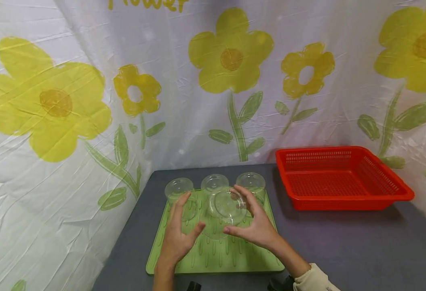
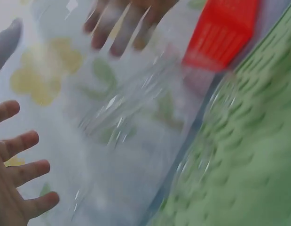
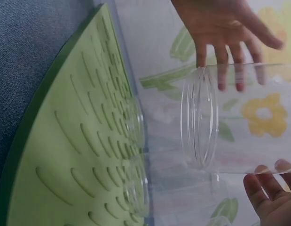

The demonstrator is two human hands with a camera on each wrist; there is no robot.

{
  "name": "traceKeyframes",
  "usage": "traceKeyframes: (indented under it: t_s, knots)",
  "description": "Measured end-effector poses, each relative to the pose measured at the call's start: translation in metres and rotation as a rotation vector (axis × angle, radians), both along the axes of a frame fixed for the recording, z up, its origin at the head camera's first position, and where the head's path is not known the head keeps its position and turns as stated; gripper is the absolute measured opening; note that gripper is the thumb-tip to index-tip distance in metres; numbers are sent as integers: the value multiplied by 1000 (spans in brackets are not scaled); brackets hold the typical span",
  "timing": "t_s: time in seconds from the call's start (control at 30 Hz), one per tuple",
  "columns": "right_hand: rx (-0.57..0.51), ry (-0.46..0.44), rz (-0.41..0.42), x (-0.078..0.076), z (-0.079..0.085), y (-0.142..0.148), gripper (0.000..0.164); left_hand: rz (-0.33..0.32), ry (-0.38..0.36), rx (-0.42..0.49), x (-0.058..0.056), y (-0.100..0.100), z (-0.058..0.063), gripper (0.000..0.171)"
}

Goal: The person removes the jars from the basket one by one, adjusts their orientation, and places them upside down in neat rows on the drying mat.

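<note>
My right hand (image 1: 259, 227) grips a clear jar (image 1: 228, 208) between thumb and fingers, above the green ridged mat (image 1: 213, 262). In the right wrist view the ringed end of the jar (image 3: 199, 122) points toward the mat, and my right fingertips (image 3: 263, 181) lie along its wall. On the jar's other side is my left hand (image 1: 176, 240), fingers spread and thumb apart, holding nothing. Behind the held jar, three more clear jars stand in a row: a left jar (image 1: 179, 186), a middle jar (image 1: 214, 182) and a right jar (image 1: 251, 180).
A red plastic basket (image 1: 344, 204) with perforated walls sits on the dark grey table (image 1: 325, 246), right of the mat. A white curtain (image 1: 184, 137) printed with yellow flowers hangs along the back and left of the table.
</note>
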State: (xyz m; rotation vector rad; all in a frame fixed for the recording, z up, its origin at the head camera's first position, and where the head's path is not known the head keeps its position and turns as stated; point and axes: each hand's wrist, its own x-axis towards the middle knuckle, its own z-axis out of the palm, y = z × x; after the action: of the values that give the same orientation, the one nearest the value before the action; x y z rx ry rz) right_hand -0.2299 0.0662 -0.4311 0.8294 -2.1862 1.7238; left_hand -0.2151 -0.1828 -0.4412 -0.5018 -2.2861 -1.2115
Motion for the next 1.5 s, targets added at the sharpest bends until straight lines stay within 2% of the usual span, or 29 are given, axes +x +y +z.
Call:
traceKeyframes:
  t_s: [0.13,0.23,0.33,0.53,0.63,0.7,0.8,1.0,1.23,1.37,1.5]
  knots:
    - [1,-4,0,0,-2,-3,107,111,40,63,-6,-29,-10,56]
    - [9,-4,3,-1,-4,-7,106,163,-3,64,-11,-50,-19,45]
    - [26,-14,-7,-1,-5,-12,105,188,-125,20,-13,-67,-28,45]
    - [41,-124,-9,-1,-6,-30,105,286,-396,-198,-13,-87,-41,49]
    - [57,-162,1,-2,-9,-41,105,314,-519,-284,-14,-91,-45,52]
    - [68,-177,9,-2,-12,-49,106,314,-594,-310,-15,-93,-48,52]
    - [82,-192,19,-4,-17,-59,106,316,-657,-322,-15,-93,-51,50]
    - [93,-193,24,-10,-28,-76,107,307,-735,-351,-11,-94,-55,48]
    - [148,-140,48,-13,-33,-102,106,297,-778,-357,-6,-98,-57,56]
    - [191,-116,56,-12,-34,-116,108,297,-776,-366,-4,-99,-59,57]
    - [257,-137,45,-11,-35,-125,111,297,-765,-367,-3,-99,-61,57]
